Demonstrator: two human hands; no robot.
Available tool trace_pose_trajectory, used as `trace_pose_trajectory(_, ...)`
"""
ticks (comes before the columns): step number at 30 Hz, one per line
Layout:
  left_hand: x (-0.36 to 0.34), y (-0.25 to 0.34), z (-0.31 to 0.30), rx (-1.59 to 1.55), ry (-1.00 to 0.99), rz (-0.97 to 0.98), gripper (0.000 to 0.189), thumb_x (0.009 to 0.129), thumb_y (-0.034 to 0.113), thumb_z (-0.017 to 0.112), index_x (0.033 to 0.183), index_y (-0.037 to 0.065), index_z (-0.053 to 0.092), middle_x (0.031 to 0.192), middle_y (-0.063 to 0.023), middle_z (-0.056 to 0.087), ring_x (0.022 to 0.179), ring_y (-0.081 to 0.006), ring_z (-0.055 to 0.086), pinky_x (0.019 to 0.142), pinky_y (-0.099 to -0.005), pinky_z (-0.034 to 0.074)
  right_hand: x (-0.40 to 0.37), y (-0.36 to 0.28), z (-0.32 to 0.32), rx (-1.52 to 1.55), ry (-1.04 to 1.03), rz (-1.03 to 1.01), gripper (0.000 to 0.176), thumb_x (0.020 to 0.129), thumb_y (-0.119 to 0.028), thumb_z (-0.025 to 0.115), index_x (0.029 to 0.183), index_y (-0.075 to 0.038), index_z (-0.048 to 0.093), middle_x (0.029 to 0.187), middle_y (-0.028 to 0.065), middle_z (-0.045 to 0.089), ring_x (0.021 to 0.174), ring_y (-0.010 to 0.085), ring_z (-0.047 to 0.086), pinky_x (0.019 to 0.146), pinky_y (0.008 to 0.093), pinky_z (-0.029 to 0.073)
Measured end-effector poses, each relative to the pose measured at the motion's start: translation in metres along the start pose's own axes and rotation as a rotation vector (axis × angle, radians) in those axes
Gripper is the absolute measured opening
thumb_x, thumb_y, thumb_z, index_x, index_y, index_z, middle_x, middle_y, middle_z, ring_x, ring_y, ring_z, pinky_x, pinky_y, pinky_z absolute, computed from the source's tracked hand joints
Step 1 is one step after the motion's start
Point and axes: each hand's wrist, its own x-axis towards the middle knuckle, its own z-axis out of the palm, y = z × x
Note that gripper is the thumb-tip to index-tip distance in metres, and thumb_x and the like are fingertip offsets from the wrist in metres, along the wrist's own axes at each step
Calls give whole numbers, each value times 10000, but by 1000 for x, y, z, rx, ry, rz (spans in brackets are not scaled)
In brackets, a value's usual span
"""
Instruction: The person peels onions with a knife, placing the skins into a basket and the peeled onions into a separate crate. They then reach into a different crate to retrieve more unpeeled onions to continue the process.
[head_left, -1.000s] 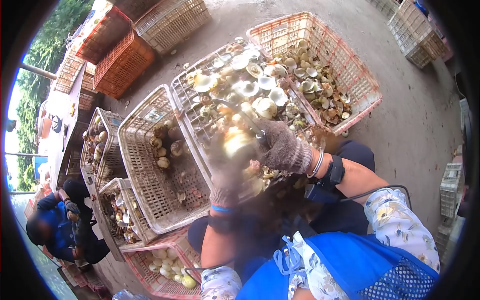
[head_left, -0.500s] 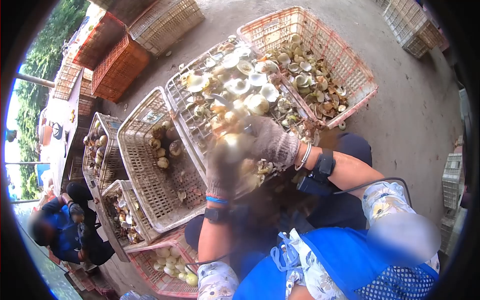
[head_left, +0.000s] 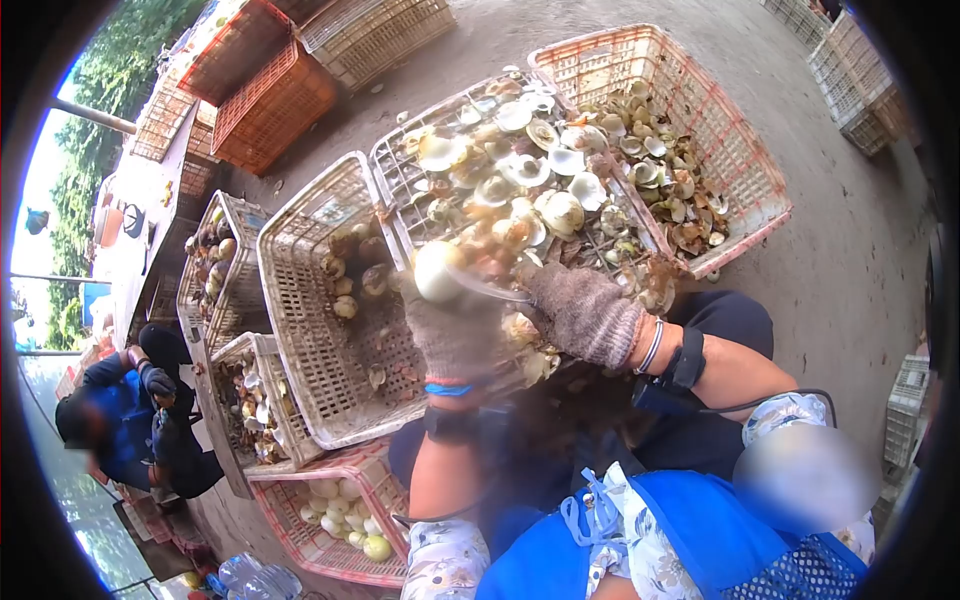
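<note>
My left hand (head_left: 450,325), in a knitted glove and blurred, is wrapped round a pale peeled onion (head_left: 438,271). In my right hand (head_left: 590,314), also gloved, is a small knife (head_left: 487,288), its curved blade against the onion's side. Beneath and beyond both hands, an upturned crate (head_left: 392,178) bears white onion layers, skins and whole onions. To its right stands a red and white crate (head_left: 745,150) of brown scraps. The pale crate (head_left: 300,330) on the left holds several unpeeled onions.
Below left, a pink crate (head_left: 390,500) holds peeled onions. Two smaller crates with onions and scraps stand further left. Orange crates (head_left: 275,110) are stacked at the upper left. A seated person (head_left: 125,410) in blue is at the far left. Plastic bottles (head_left: 258,578) lie at the bottom.
The view has shifted, so the crates appear further right. My hands have moved slightly apart, and the onion and blade show more clearly between them.
</note>
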Motion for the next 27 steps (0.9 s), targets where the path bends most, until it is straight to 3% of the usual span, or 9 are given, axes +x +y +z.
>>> trace_pose_trajectory(6,4,-4,-9,-384,-4,-61,269,891,57,625,1142,32,530,1015,-96,636,878,-166,644,688,-270,567,2,-6,5,-59,20,65,235,835,-121,576,1028,12,559,769,201,621,713,364,655,599,425,531)
trace_pose_trajectory(8,12,-16,-16,-741,-68,-223,240,921,119,602,1139,43,538,1011,-81,632,859,-157,637,657,-252,560,4,-8,9,314,61,131,216,858,-161,625,995,4,596,753,164,648,652,282,664,545,367,527)
trace_pose_trajectory(11,17,-25,-13,-84,124,57,334,973,353,510,1127,60,559,976,-59,639,791,-146,628,572,-217,527,11,-24,-30,1164,-358,585,248,865,-215,689,980,-6,622,735,92,653,606,165,640,496,284,499)
trace_pose_trajectory(13,17,-11,-9,-688,25,-313,361,976,375,481,1140,62,553,938,-55,642,746,-130,618,534,-218,512,9,-18,-27,1212,-362,614,286,859,-225,722,1005,-1,622,720,33,627,579,99,597,488,229,474)
trace_pose_trajectory(15,17,-5,4,-675,99,-353,463,957,528,454,1035,92,589,758,-42,592,531,-131,508,456,-230,424,5,-10,-18,1360,-290,489,276,857,-227,715,992,0,634,706,38,618,575,106,602,482,229,474)
trace_pose_trajectory(17,14,-7,9,-226,84,-37,464,964,512,457,1075,82,591,796,-48,607,552,-129,525,448,-212,418,8,-9,-18,1288,-320,637,283,847,-237,719,970,7,647,703,37,617,574,110,595,497,246,480)
trace_pose_trajectory(21,15,6,11,-656,137,-369,473,964,507,455,1096,76,596,837,-47,625,598,-131,566,437,-201,422,9,3,-7,1081,-213,536,298,836,-242,730,947,23,647,715,51,631,581,126,588,539,284,492)
trace_pose_trajectory(22,16,-2,14,-198,120,-37,478,957,513,461,1104,79,599,880,-52,646,618,-132,587,431,-207,429,9,1,-8,1098,-223,567,298,837,-241,726,950,24,647,719,60,634,579,125,590,533,285,491)
trace_pose_trajectory(27,13,-16,14,-395,166,-71,481,947,537,468,1107,106,609,883,-50,673,583,-134,588,427,-209,428,22,10,-26,1211,-149,943,287,843,-246,717,943,15,650,728,75,642,546,133,589,506,287,489)
